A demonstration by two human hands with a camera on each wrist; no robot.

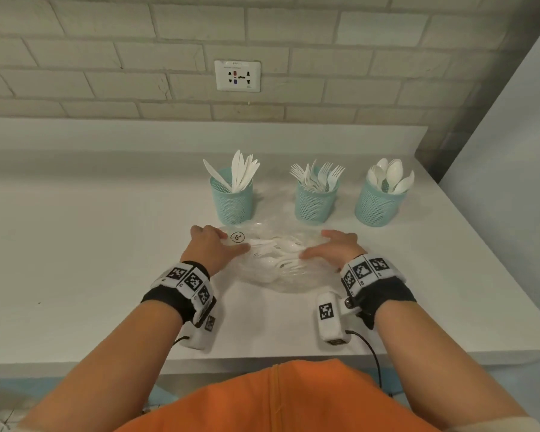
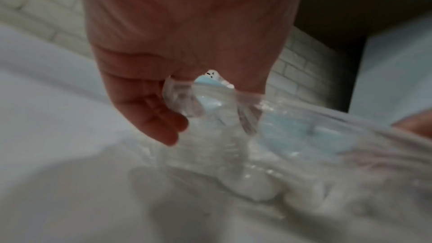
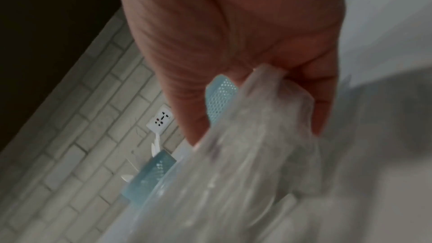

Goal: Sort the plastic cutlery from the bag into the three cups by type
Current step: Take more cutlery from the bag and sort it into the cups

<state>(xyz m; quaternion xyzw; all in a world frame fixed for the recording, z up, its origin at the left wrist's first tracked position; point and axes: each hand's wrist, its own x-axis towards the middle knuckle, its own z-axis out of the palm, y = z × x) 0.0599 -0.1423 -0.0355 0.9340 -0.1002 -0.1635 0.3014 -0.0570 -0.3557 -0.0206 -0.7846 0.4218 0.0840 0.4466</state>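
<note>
— Where is the bag?

— The clear bag (image 1: 275,263) lies flat on the white surface (image 1: 91,260), near the front edge, between the two hands. Loose white cutlery (image 1: 278,251) shows through it.

— What are the hands doing?

— The left hand (image 1: 214,249) holds the bag's left side. In the left wrist view its curled fingers (image 2: 154,117) pinch a fold of the plastic. The right hand (image 1: 332,249) holds the right side — in the right wrist view its thumb and fingers (image 3: 320,99) are curled round a bunched bit of the bag. The plastic is pulled tight between them.

— And the cups?

— Three blue mesh cups stand in a row behind the bag, toward the back edge. The left cup (image 1: 232,201) has knives (image 1: 240,171) in it, the middle cup (image 1: 315,202) has forks (image 1: 320,176), and the right cup (image 1: 378,205), near the right edge, has spoons (image 1: 390,176). The bag's far edge comes close to the left and middle cups.

— Anything else?

— A wall socket (image 1: 237,76) sits on the brick wall (image 1: 106,57) behind the surface.
</note>
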